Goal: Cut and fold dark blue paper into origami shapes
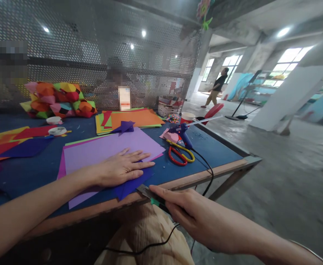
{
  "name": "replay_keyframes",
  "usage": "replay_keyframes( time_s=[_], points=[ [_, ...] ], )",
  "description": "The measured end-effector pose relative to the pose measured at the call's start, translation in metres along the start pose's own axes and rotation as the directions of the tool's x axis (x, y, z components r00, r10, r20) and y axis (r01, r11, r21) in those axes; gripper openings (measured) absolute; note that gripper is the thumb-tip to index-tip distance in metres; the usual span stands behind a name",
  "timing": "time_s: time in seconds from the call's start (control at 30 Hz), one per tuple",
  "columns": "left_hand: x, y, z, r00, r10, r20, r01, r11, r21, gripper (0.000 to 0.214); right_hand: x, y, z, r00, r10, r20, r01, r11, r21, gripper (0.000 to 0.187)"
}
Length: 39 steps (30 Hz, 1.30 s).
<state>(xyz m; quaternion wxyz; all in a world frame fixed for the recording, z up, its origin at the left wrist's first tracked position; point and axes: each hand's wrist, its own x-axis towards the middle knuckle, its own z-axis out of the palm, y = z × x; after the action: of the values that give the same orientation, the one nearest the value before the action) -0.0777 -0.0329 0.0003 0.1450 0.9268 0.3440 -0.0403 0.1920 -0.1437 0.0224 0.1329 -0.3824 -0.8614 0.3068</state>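
My left hand (121,167) lies flat with its fingers stretched out, pressing a dark blue paper sheet (132,184) down on top of a large purple paper sheet (109,149) at the table's front edge. My right hand (183,209) is closed around a utility knife (150,195) with a green slider. The knife's metal tip touches the blue sheet's near corner at the table's wooden rim (189,180).
Red and yellow scissors (180,154) and a blue glue gun (184,135) with a black cord lie right of the purple sheet. Stacks of coloured paper (134,118), folded paper shapes (59,99), tape rolls (57,130) and a red cup (187,117) sit farther back. A person walks in the distance.
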Motion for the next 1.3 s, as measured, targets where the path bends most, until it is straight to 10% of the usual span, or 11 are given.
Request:
replay_keyframes(
  time_s=[1.3],
  points=[
    [-0.001, 0.001, -0.002, 1.0, -0.019, -0.005, 0.019, 1.0, -0.018, 0.052, 0.01, -0.014, 0.005, 0.996, -0.043, 0.072, 0.038, 0.996, 0.08, 0.04]
  ],
)
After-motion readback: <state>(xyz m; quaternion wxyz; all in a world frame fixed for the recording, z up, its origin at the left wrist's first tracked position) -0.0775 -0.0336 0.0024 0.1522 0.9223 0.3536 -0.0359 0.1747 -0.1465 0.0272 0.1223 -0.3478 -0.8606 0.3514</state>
